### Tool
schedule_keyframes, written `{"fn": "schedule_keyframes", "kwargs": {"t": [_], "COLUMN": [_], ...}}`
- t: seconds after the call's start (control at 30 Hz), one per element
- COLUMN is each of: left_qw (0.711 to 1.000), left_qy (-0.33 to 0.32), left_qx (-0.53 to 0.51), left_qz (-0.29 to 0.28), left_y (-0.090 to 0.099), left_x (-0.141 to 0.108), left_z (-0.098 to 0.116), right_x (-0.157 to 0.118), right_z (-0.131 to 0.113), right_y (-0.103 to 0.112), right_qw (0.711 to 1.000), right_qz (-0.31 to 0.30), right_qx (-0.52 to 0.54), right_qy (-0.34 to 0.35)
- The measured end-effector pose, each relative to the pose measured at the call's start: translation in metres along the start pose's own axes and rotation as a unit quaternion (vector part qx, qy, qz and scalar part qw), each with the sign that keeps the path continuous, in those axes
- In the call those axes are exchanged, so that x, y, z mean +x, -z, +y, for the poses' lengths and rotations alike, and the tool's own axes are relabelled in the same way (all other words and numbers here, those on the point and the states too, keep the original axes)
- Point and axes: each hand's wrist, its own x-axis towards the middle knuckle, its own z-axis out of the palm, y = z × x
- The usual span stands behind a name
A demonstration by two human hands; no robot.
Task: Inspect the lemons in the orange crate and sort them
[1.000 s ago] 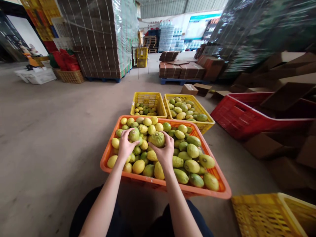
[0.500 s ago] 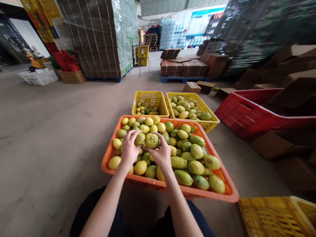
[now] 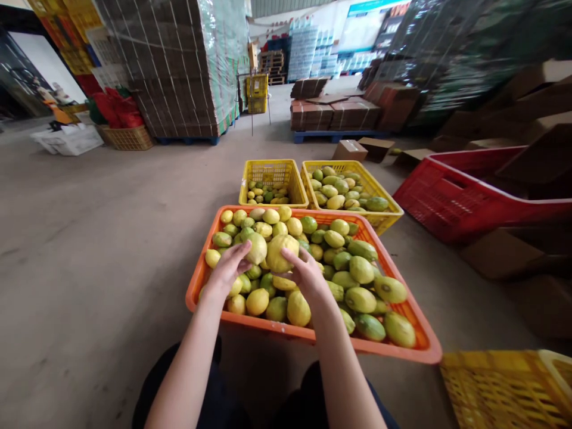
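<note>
My left hand (image 3: 230, 266) is closed around a pale yellow-green lemon (image 3: 256, 248), thumb on its near side. My right hand (image 3: 306, 271) grips a larger, yellower lemon (image 3: 280, 252), its thumb lying across the top. Both lemons are held side by side above a wide orange crate (image 3: 422, 351) filled with loose lemons. Those on the right of the crate, such as a long green lemon (image 3: 370, 328), are mostly bigger and longer. Smaller, rounder ones lie toward the left and back. My fingers beneath the held lemons are partly hidden.
Behind the orange crate stand two yellow crates (image 3: 243, 185) (image 3: 393, 220) with more lemons. A red crate (image 3: 440, 193) and cardboard boxes (image 3: 504, 253) are on the right. Another yellow crate (image 3: 500, 387) sits at the lower right. Wrapped stacks (image 3: 165, 71) stand on pallets behind.
Both lemons have been turned in my hands, from their end faces to their smoother, yellower sides. My hands have moved slightly apart, and the view has shifted a little.
</note>
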Motion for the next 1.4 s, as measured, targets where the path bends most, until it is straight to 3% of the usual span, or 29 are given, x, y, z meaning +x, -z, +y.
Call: {"fn": "schedule_keyframes", "kwargs": {"t": [0.1, 0.2, 0.6, 0.87, 0.97, 1.1, 1.2, 1.27, 1.33, 1.4], "left_qw": [0.995, 0.991, 0.988, 0.989, 0.997, 0.995, 0.972, 0.953, 0.944, 0.947], "left_qy": [0.09, 0.121, 0.142, 0.139, 0.076, -0.072, -0.189, -0.252, -0.278, -0.276], "left_qx": [-0.035, -0.051, -0.047, -0.019, -0.01, 0.047, 0.109, 0.142, 0.156, 0.151], "left_qz": [0.026, 0.037, 0.038, 0.037, 0.031, 0.058, 0.091, 0.093, 0.086, 0.068], "left_y": [-0.005, -0.008, -0.009, -0.008, -0.009, -0.008, -0.007, -0.007, -0.009, -0.011], "left_x": [0.001, 0.002, 0.001, 0.002, 0.001, 0.004, 0.004, 0.002, -0.002, -0.004], "left_z": [-0.001, -0.002, -0.001, -0.003, -0.006, -0.012, -0.014, -0.013, -0.012, -0.011], "right_x": [0.005, 0.009, 0.005, 0.003, 0.006, 0.007, 0.004, 0.001, -0.001, -0.003], "right_z": [0.003, 0.008, -0.005, -0.003, 0.003, 0.007, 0.006, 0.004, 0.004, 0.005], "right_y": [0.001, -0.002, -0.013, -0.012, -0.012, -0.01, -0.006, -0.005, -0.005, -0.006], "right_qw": [0.994, 0.99, 0.982, 0.982, 0.991, 0.992, 0.971, 0.943, 0.917, 0.912], "right_qz": [-0.021, -0.024, -0.008, -0.021, 0.008, 0.127, 0.192, 0.213, 0.213, 0.202], "right_qx": [0.03, 0.047, 0.032, 0.016, 0.011, -0.019, -0.11, -0.189, -0.236, -0.236], "right_qy": [-0.103, -0.131, -0.187, -0.185, -0.132, -0.007, 0.089, 0.174, 0.242, 0.269]}}
